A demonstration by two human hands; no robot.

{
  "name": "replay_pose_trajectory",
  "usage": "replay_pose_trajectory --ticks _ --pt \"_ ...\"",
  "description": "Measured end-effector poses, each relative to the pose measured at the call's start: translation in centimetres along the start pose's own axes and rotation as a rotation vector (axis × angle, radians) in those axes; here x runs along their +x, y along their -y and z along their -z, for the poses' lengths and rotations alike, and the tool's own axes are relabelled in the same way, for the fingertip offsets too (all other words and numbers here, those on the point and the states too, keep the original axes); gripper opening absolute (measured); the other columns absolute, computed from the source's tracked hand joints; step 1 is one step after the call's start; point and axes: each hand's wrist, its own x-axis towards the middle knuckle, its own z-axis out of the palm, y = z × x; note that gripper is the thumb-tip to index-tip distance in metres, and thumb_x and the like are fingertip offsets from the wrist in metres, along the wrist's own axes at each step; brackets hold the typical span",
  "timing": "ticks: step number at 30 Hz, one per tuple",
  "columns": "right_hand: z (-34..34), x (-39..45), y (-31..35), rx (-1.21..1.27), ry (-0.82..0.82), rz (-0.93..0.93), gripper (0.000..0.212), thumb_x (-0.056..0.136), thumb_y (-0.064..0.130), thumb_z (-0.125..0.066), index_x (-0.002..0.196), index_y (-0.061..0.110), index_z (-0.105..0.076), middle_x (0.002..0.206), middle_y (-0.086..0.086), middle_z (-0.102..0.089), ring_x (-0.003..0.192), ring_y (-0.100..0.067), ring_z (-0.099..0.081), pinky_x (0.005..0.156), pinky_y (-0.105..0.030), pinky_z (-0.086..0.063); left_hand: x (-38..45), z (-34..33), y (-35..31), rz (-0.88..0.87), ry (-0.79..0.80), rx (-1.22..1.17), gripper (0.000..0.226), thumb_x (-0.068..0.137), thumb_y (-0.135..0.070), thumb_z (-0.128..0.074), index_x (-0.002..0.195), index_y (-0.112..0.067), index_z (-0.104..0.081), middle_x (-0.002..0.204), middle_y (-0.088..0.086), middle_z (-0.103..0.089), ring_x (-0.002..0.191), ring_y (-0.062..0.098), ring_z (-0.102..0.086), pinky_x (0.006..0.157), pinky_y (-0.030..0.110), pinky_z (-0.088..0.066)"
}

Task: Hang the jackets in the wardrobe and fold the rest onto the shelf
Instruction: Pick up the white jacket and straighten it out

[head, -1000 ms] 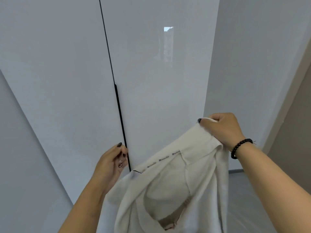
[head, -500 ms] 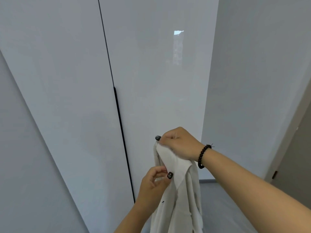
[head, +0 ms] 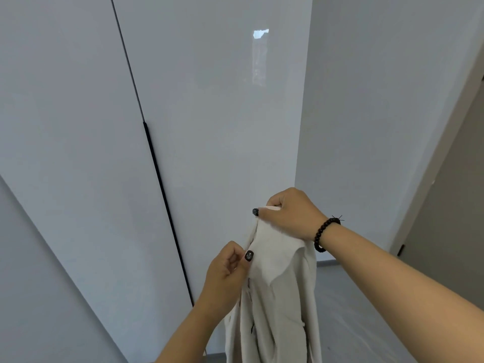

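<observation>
A cream-white jacket (head: 277, 305) hangs down in front of me, folded lengthwise with its collar at the top. My right hand (head: 290, 213), with a black bead bracelet on the wrist, grips the top of the collar. Just below and to the left, my left hand (head: 227, 273) pinches the jacket's front edge between thumb and fingers. The white glossy wardrobe (head: 214, 153) stands right behind, both doors closed, with a thin black handle strip (head: 167, 213) along the gap between them. The jacket's lower part runs out of view at the bottom.
A plain white wall (head: 379, 127) adjoins the wardrobe on the right. A beige door frame (head: 440, 142) stands at the far right. Grey floor (head: 348, 305) shows below the wall. Another white panel (head: 39, 297) fills the lower left.
A second ago the jacket was spread wide between my hands. My left hand came right to meet the collar, and the jacket now hangs folded together; the view has tilted slightly.
</observation>
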Motion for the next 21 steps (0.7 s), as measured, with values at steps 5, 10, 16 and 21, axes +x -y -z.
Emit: replay_pose_trajectory --ticks 5,10,16,21 --pt "0.2 0.0 0.5 0.014 0.006 0.004 0.054 0.085 0.03 -0.068 0.051 0.013 -0.03 0.049 0.004 -0.025 0.046 -0.01 -0.023 0.045 -0.022 -0.021 -0.4 -0.8 -1.3 -0.003 -0.063 0.04 0.038 0.094 -0.046 -0.045 0.082 -0.01 -0.044 0.061 -0.016 -0.041 0.057 0.002 -0.036 0.055 0.014 -0.035" --pt "-0.2 0.1 1.8 0.036 0.002 0.037 0.05 0.086 0.032 -0.067 0.057 -0.002 -0.044 0.056 -0.005 -0.034 0.048 -0.013 -0.029 0.046 -0.021 -0.025 -0.9 -0.1 -0.7 -0.016 -0.022 0.18 0.034 0.084 -0.044 -0.065 0.084 -0.015 -0.049 0.062 -0.014 -0.051 0.054 0.004 -0.042 0.051 0.018 -0.037" --pt "0.0 0.8 2.2 0.118 -0.124 -0.007 0.05 0.085 0.032 -0.068 0.068 -0.012 -0.054 0.049 -0.001 -0.041 0.041 -0.011 -0.031 0.04 -0.015 -0.029 -3.0 2.9 4.9 0.177 -0.083 0.287 0.029 0.091 -0.031 -0.063 0.079 -0.007 -0.051 0.058 -0.011 -0.043 0.054 0.009 -0.036 0.051 0.016 -0.03" --pt "-0.2 1.2 1.3 0.109 -0.216 -0.01 0.051 0.085 0.03 -0.069 0.063 -0.013 -0.05 0.055 -0.007 -0.038 0.05 -0.017 -0.032 0.043 -0.018 -0.027 -4.4 6.1 5.9 0.237 -0.136 0.362 0.031 0.083 -0.033 -0.073 0.072 -0.012 -0.053 0.055 -0.011 -0.047 0.05 0.004 -0.035 0.049 0.015 -0.029"
